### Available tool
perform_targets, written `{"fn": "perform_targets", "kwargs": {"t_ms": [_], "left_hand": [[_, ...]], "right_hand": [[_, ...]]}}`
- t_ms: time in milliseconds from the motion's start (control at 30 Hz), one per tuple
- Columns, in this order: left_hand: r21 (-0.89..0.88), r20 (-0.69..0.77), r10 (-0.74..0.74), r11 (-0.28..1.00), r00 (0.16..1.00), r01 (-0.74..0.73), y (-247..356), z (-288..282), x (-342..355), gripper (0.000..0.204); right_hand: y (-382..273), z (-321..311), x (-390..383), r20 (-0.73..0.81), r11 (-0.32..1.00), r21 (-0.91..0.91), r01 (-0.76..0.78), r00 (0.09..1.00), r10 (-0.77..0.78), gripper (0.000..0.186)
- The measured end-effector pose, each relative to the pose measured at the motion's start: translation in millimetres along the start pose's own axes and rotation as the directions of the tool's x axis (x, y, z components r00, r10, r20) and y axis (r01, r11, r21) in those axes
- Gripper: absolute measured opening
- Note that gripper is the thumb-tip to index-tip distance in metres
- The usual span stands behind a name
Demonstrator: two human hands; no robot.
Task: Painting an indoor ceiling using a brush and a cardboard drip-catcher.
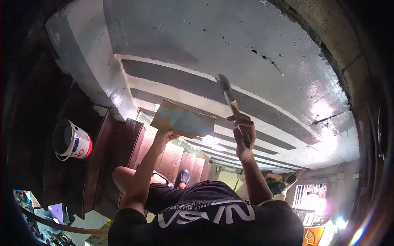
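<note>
Gripped by its lower edge, a flat, paint-smeared rectangular board (183, 119) sits mid-frame in the left hand (164, 135); right of it, the right hand (244, 139) clenches a wooden-handled paintbrush (231, 104), bristles touching the grey-striped white wall (246, 49).

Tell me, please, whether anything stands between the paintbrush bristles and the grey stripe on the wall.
Nothing visible does. The right hand holds the paintbrush with its bristles right at the grey stripe. The flat board in the left hand sits lower and to the left, off the brush's line.
</note>
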State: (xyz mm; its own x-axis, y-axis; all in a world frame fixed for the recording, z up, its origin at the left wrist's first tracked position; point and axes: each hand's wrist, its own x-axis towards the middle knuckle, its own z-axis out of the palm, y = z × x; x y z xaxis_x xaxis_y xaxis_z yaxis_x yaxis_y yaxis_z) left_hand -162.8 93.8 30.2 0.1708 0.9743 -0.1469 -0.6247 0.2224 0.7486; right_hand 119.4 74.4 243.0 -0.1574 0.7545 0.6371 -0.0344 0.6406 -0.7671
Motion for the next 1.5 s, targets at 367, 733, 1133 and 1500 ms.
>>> {"fn": "perform_targets", "kwargs": {"t_ms": [367, 733, 1133, 1500], "left_hand": [[0.045, -0.001, -0.002, 0.999, 1.000, 0.002, 15.5, -9.4, 17.5, 0.037], [-0.017, 0.002, 0.023, 1.000, 1.000, -0.023, 7.2, -19.5, 24.8, 0.037], [0.005, -0.087, 0.005, 1.000, 0.996, -0.005, -5.3, -9.7, 33.1, 0.034], [0.031, -0.055, -0.009, 0.999, 0.998, 0.011, -8.7, -4.4, 35.3, 0.024]], "right_hand": [[-44.6, 4.3, 57.2, 0.292, 0.449, -0.758, 0.474, 0.861, -0.416, 0.036], [-21.8, 6.2, 49.3, 0.348, 0.396, -0.745, 0.537, 0.819, -0.457, 0.031], [2.4, 29.9, 35.4, 0.467, 0.450, -0.698, 0.557, 0.831, -0.303, 0.037], [-59.5, -31.9, 149.1, 0.409, 0.143, -0.786, 0.602, 0.679, -0.610, 0.025]]}}
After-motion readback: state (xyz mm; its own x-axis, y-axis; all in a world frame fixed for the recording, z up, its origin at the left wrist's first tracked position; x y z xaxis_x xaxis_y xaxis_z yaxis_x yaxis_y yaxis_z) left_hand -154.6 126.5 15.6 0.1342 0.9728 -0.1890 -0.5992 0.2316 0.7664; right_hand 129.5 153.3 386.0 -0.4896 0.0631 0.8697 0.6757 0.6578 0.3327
